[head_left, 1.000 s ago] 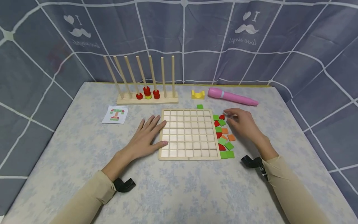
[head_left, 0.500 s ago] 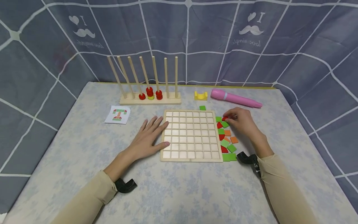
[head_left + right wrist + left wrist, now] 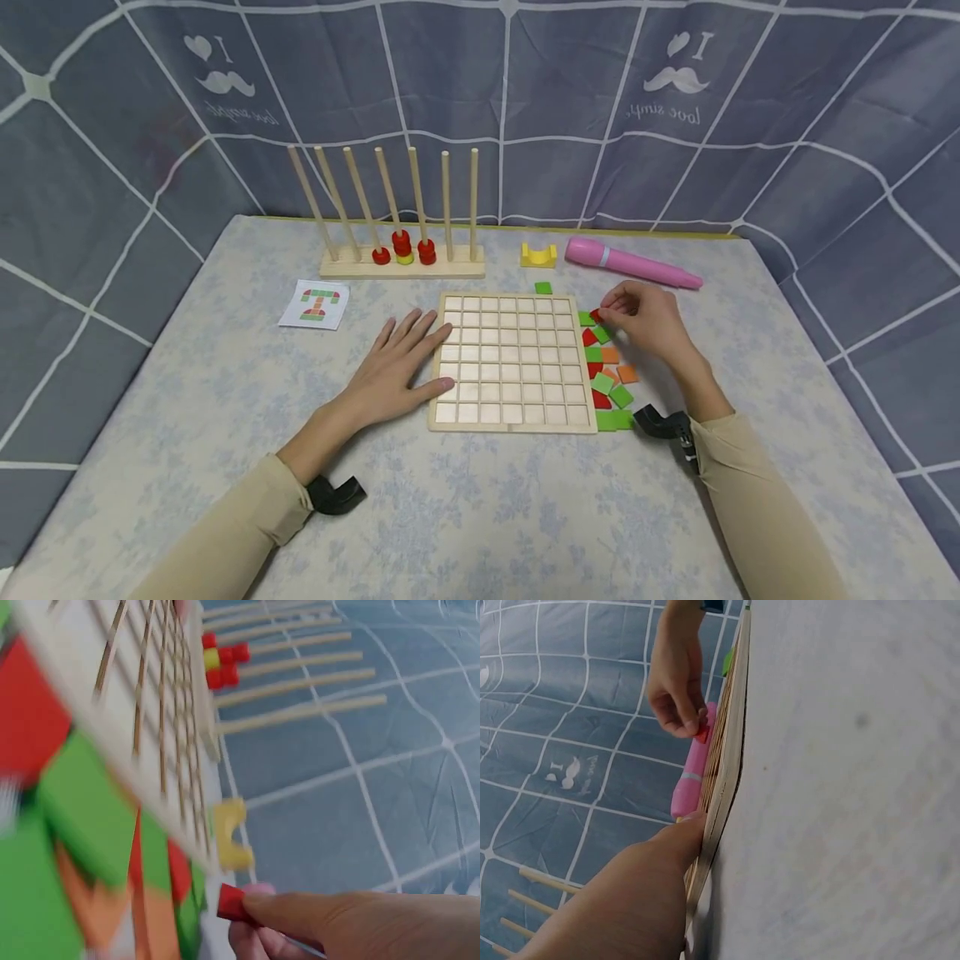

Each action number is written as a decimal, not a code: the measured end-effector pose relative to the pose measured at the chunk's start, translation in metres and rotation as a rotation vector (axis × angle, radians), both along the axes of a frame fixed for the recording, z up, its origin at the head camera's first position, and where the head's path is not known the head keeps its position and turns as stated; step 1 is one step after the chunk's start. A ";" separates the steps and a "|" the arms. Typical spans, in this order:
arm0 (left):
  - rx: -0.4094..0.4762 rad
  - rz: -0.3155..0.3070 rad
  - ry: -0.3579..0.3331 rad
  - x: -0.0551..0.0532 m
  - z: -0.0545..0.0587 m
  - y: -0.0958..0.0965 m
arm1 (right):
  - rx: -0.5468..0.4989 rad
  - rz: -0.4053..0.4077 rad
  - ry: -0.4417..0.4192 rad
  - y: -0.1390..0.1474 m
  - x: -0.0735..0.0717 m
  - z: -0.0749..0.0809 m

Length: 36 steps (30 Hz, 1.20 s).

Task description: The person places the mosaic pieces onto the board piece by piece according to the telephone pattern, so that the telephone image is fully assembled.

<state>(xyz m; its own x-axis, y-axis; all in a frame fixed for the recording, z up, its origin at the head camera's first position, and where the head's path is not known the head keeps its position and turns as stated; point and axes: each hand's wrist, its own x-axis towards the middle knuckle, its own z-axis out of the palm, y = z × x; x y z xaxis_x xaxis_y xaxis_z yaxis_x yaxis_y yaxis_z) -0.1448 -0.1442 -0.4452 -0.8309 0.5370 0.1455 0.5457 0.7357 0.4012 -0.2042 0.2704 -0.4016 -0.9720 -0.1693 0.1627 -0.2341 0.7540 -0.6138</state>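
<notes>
A wooden grid board (image 3: 513, 362) lies flat on the table, its cells bare. My left hand (image 3: 393, 367) rests at the board's left edge, fingers spread and straight, thumb on the frame. To the board's right, my right hand (image 3: 648, 321) pinches a small red tile (image 3: 232, 902) between thumb and fingers. The left wrist view also shows this red tile (image 3: 702, 733) at the fingertips. Below that hand lie loose green tiles (image 3: 621, 396), orange tiles (image 3: 627, 373) and red tiles, some overlapping along the board's right edge.
A card (image 3: 317, 305) with a coloured T-shaped pattern lies left of the board. Behind stand a wooden peg rack (image 3: 450, 268) with red and yellow beads, a yellow notched block (image 3: 538, 256) and a pink marker-shaped object (image 3: 633, 264). One green tile (image 3: 543, 287) sits beyond the board.
My right hand has come in to the top red tile, pinched it and raised it slightly. My left hand has stayed on the board's edge.
</notes>
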 end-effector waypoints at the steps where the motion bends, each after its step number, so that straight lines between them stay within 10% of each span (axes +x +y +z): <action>1: 0.001 -0.003 0.002 0.000 0.000 0.000 | -0.014 -0.011 0.009 -0.005 0.001 0.002; 13: -0.005 -0.002 0.012 -0.001 -0.004 0.000 | -0.180 -0.141 -0.012 -0.069 0.005 -0.002; 36: 0.001 -0.001 0.008 0.000 -0.002 0.000 | -0.069 0.002 0.067 -0.081 0.010 -0.011</action>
